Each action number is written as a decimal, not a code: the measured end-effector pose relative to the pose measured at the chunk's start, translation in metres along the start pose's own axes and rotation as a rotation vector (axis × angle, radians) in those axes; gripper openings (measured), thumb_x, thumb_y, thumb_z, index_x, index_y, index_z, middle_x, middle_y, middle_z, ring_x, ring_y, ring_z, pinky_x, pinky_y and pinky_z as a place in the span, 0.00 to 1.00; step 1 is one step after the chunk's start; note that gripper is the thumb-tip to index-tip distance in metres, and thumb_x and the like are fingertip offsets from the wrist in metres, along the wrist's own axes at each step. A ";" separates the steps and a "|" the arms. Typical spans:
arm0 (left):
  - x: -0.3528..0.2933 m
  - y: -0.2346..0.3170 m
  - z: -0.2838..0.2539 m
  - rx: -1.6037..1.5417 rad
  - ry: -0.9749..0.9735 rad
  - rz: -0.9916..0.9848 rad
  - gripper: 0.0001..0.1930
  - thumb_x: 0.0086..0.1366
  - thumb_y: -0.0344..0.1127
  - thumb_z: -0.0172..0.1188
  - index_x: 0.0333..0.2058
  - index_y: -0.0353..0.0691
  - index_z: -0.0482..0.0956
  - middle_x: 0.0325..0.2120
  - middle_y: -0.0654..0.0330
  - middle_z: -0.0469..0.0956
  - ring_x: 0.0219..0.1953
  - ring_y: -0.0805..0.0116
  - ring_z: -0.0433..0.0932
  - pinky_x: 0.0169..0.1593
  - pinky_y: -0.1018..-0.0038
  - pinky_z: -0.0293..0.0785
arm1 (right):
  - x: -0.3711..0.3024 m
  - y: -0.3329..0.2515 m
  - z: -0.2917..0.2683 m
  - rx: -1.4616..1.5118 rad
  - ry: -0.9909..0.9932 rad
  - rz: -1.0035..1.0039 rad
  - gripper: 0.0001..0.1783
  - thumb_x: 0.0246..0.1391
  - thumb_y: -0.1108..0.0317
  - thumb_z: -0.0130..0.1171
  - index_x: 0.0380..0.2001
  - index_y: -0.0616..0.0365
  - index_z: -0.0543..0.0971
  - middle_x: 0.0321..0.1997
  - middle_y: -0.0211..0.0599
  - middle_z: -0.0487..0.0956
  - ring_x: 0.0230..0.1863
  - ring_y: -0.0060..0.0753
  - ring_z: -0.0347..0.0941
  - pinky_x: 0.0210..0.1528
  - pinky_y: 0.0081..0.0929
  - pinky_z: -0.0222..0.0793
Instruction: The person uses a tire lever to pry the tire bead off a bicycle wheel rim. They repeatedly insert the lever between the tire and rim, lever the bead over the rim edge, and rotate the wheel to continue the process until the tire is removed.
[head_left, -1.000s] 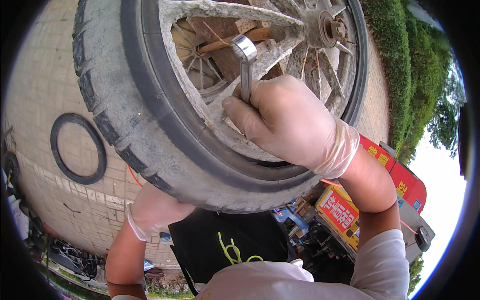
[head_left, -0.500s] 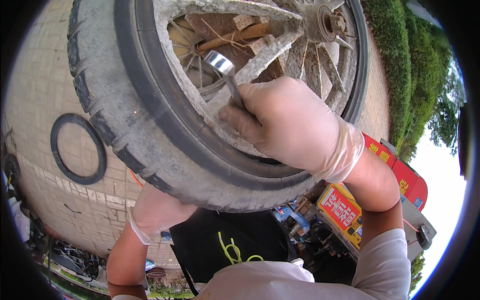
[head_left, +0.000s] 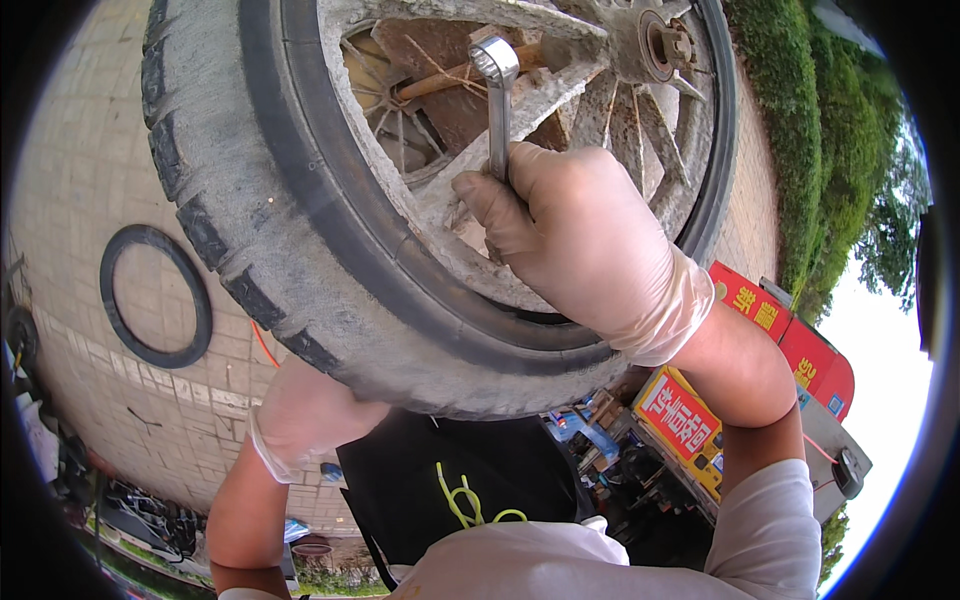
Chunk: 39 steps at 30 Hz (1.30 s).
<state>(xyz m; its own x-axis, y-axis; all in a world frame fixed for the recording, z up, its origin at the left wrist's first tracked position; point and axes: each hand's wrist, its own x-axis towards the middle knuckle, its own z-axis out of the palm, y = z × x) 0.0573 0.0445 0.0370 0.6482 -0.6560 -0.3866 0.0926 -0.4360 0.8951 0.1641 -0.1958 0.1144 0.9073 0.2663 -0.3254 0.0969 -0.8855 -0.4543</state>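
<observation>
Right hand (head_left: 590,250), gloved in thin translucent material: closed around the shank of a bright metal wrench (head_left: 499,112), positioned over the near part of the wheel (head_left: 270,230). The wrench's ring end points up and away from the fist, in front of a gap between two wheel spokes; its opposite end is hidden by the hand. Left hand (head_left: 318,412), gloved likewise: placed at the lower left edge of the wheel, partly behind the tyre. Its fingers are concealed by the tread; whether they grip or lie flat cannot be determined.

The wheel occupies the space in front of the torso, spokes crusted with grey dirt. Its hub (head_left: 657,45) lies at the wheel's upper right, to the right of the wrench. Immediately below the wheel: a black cloth (head_left: 400,490) with a looped yellow-green cord (head_left: 447,492), next to a light shirt (head_left: 520,562).

Beyond the wheel, visible through its spokes: a wooden handle (head_left: 437,87), a rust-brown slab (head_left: 425,50) and part of a second, thin-spoked wheel (head_left: 387,100). Left of the wheel: an orange hose (head_left: 264,345) near the tread and, farther off, a loose black ring (head_left: 204,315) lying on paving (head_left: 70,190). Lower right of the wheel: a yellow and red sign (head_left: 680,415); farther right, a red panel (head_left: 825,375). Right of the wheel, in the background: a green hedge (head_left: 790,130).
</observation>
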 end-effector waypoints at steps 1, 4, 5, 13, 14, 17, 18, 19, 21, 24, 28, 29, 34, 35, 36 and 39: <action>0.000 0.000 0.000 0.001 -0.018 -0.036 0.24 0.53 0.37 0.66 0.51 0.40 0.80 0.50 0.52 0.80 0.55 0.50 0.76 0.61 0.62 0.69 | 0.000 0.000 0.001 -0.011 0.011 -0.010 0.17 0.61 0.61 0.61 0.23 0.64 0.76 0.16 0.53 0.72 0.21 0.61 0.71 0.23 0.43 0.68; 0.000 0.003 -0.002 -0.003 -0.033 -0.060 0.24 0.53 0.36 0.65 0.51 0.39 0.80 0.50 0.51 0.80 0.55 0.50 0.76 0.61 0.62 0.69 | -0.003 0.000 0.005 -0.002 0.010 -0.014 0.16 0.61 0.62 0.62 0.25 0.64 0.77 0.16 0.53 0.72 0.20 0.59 0.70 0.22 0.42 0.67; -0.001 0.004 -0.002 -0.010 -0.039 -0.061 0.25 0.53 0.36 0.65 0.51 0.39 0.79 0.50 0.51 0.80 0.55 0.50 0.76 0.61 0.62 0.68 | -0.006 0.001 0.005 0.009 0.006 -0.014 0.15 0.60 0.63 0.62 0.26 0.64 0.76 0.16 0.52 0.72 0.20 0.59 0.70 0.22 0.42 0.67; 0.009 -0.016 -0.003 -0.643 -0.222 -0.109 0.24 0.56 0.30 0.66 0.53 0.36 0.78 0.50 0.53 0.80 0.54 0.59 0.78 0.59 0.67 0.71 | -0.064 0.035 -0.011 0.036 -0.114 -0.435 0.17 0.47 0.67 0.69 0.42 0.55 0.81 0.30 0.32 0.77 0.31 0.38 0.76 0.33 0.34 0.71; 0.008 -0.022 -0.003 -0.656 -0.225 -0.109 0.24 0.56 0.30 0.66 0.53 0.36 0.78 0.51 0.53 0.80 0.54 0.60 0.78 0.59 0.67 0.71 | -0.065 0.046 -0.008 0.047 -0.096 -0.506 0.17 0.48 0.65 0.69 0.43 0.55 0.81 0.31 0.32 0.78 0.32 0.37 0.76 0.35 0.35 0.71; 0.005 -0.041 -0.001 -0.684 -0.243 -0.106 0.24 0.56 0.30 0.66 0.53 0.35 0.78 0.51 0.54 0.80 0.54 0.61 0.78 0.58 0.67 0.71 | -0.071 0.065 -0.001 0.119 -0.047 -0.584 0.16 0.51 0.64 0.67 0.44 0.55 0.81 0.35 0.31 0.79 0.35 0.36 0.76 0.38 0.37 0.70; 0.005 -0.047 -0.001 -0.690 -0.248 -0.105 0.24 0.56 0.30 0.66 0.53 0.35 0.78 0.51 0.54 0.80 0.54 0.61 0.78 0.58 0.67 0.71 | -0.073 0.068 -0.003 0.144 -0.051 -0.582 0.16 0.52 0.64 0.66 0.44 0.55 0.81 0.36 0.31 0.79 0.36 0.36 0.75 0.39 0.37 0.70; 0.005 -0.051 -0.003 -0.698 -0.256 -0.108 0.24 0.56 0.30 0.66 0.53 0.35 0.78 0.51 0.54 0.80 0.54 0.61 0.78 0.58 0.67 0.71 | -0.074 0.069 -0.003 0.170 -0.017 -0.556 0.15 0.53 0.64 0.66 0.44 0.55 0.81 0.35 0.31 0.80 0.35 0.36 0.76 0.39 0.37 0.70; 0.005 -0.055 -0.005 -0.718 -0.274 -0.115 0.24 0.56 0.30 0.67 0.53 0.35 0.78 0.51 0.54 0.80 0.54 0.62 0.78 0.58 0.68 0.71 | -0.075 0.064 -0.011 0.213 0.013 -0.496 0.13 0.56 0.64 0.64 0.43 0.56 0.81 0.35 0.31 0.80 0.34 0.37 0.76 0.39 0.37 0.70; 0.006 -0.047 -0.012 -0.718 -0.294 -0.123 0.24 0.56 0.30 0.67 0.53 0.34 0.78 0.51 0.54 0.80 0.54 0.63 0.78 0.58 0.68 0.71 | -0.068 0.045 -0.025 0.409 0.057 -0.199 0.11 0.66 0.65 0.54 0.38 0.62 0.79 0.33 0.38 0.82 0.29 0.32 0.76 0.34 0.28 0.72; -0.002 -0.023 -0.025 -0.428 -0.195 -0.246 0.26 0.52 0.31 0.67 0.53 0.35 0.78 0.51 0.51 0.80 0.53 0.56 0.78 0.58 0.67 0.71 | -0.036 0.020 -0.028 0.449 -0.006 0.017 0.17 0.70 0.62 0.51 0.37 0.66 0.80 0.31 0.36 0.82 0.27 0.20 0.75 0.32 0.19 0.71; -0.003 -0.019 -0.027 -0.346 -0.184 -0.244 0.27 0.51 0.32 0.66 0.52 0.35 0.79 0.51 0.50 0.80 0.53 0.54 0.78 0.58 0.67 0.71 | -0.026 0.018 -0.030 0.375 -0.071 0.033 0.16 0.70 0.63 0.52 0.36 0.66 0.81 0.28 0.35 0.81 0.25 0.20 0.74 0.30 0.20 0.70; -0.002 -0.011 -0.022 -0.107 -0.163 -0.146 0.25 0.50 0.33 0.65 0.50 0.37 0.80 0.49 0.50 0.80 0.52 0.49 0.77 0.57 0.64 0.71 | 0.005 0.002 -0.015 0.088 -0.043 -0.117 0.14 0.65 0.64 0.57 0.28 0.61 0.80 0.16 0.38 0.75 0.18 0.40 0.74 0.24 0.32 0.69; -0.003 -0.010 -0.019 -0.083 -0.139 -0.120 0.23 0.52 0.31 0.65 0.50 0.38 0.80 0.48 0.53 0.81 0.51 0.51 0.78 0.56 0.64 0.72 | 0.007 0.000 -0.014 0.073 -0.066 -0.095 0.14 0.65 0.64 0.57 0.27 0.60 0.80 0.16 0.39 0.75 0.18 0.42 0.74 0.24 0.33 0.69; -0.003 -0.009 -0.016 -0.067 -0.133 -0.111 0.21 0.54 0.29 0.65 0.49 0.39 0.80 0.46 0.55 0.82 0.49 0.54 0.79 0.55 0.64 0.73 | 0.010 -0.002 -0.010 0.092 -0.022 -0.092 0.16 0.64 0.62 0.58 0.25 0.61 0.78 0.15 0.43 0.74 0.17 0.49 0.73 0.23 0.36 0.68; -0.002 -0.006 -0.007 -0.063 -0.038 -0.074 0.21 0.55 0.30 0.65 0.49 0.39 0.80 0.46 0.55 0.82 0.49 0.54 0.79 0.55 0.65 0.73 | 0.014 -0.005 -0.007 -0.057 -0.045 -0.160 0.17 0.63 0.62 0.59 0.23 0.62 0.76 0.14 0.48 0.72 0.18 0.55 0.71 0.22 0.40 0.68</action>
<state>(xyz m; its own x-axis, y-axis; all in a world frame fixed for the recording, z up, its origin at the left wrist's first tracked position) 0.0606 0.0534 0.0338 0.6088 -0.6471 -0.4590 0.1874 -0.4448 0.8758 0.1789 -0.1905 0.1177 0.8596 0.4207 -0.2900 0.2625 -0.8505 -0.4557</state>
